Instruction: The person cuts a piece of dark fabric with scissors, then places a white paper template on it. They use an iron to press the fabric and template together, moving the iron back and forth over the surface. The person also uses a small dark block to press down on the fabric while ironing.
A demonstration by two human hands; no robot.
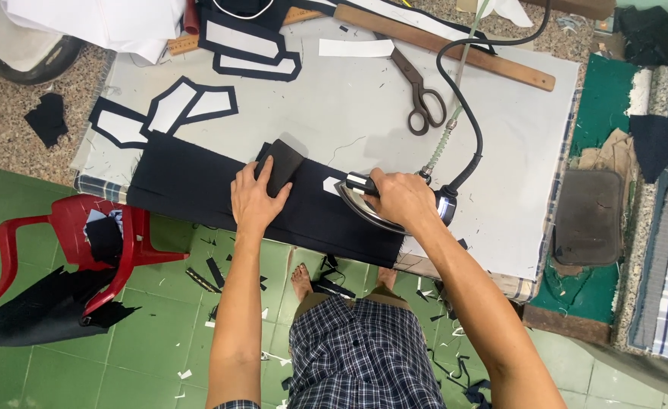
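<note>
Nearest the camera, the person's checked shorts [364,352] filled the bottom of the view, with bare feet on the green tile floor [159,333] among fabric scraps. The right hand [398,198] was wrapped tight round the handle of the iron [368,203], whose plate sat on the dark cloth [197,185] at the near edge of the surface [349,113]. The left hand [256,198] lay mostly flat on that cloth, fingertips pressing a small dark folded piece [281,165] just left of the iron's nose. To do this well, it seemed the left hand should keep the fold taut and flat while staying out of the plate's path, and the cord [470,106] should trail clear.

Beyond, scissors [419,91] lay on the pale padded cover, near a wooden ruler [455,49] and white-faced cut pieces [190,106]. A red chair [68,238] stood to the left, holding dark offcuts.
</note>
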